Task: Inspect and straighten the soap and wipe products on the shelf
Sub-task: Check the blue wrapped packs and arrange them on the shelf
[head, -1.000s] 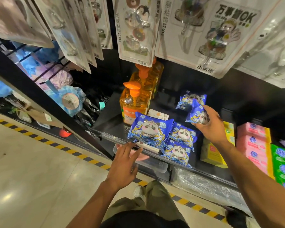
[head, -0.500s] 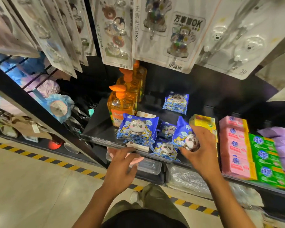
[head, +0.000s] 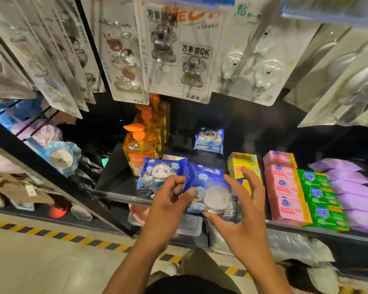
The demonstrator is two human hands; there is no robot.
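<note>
Straightening is centred on one blue panda-printed plastic wipe pack (head: 208, 187), held face-up in the middle of the frame over the front lip of the black metal shelf (head: 115, 183). Its left edge is pinched by the left hand (head: 168, 201). Its right side is bracketed between the thumb and forefinger of the right hand (head: 242, 215), with the other fingers spread loose. This two-sided hold is judged to let the pack be squared before it is set down. A second panda pack (head: 162, 172) lies just left of it, and a third panda pack (head: 209, 139) sits further back. Orange pump soap bottles (head: 140, 149) are ranked at centre left. Yellow cardboard boxes (head: 242, 164), pink soap bars (head: 283, 187) and green soap bars (head: 321, 198) are aligned at right, labels turned outward to be read.
</note>
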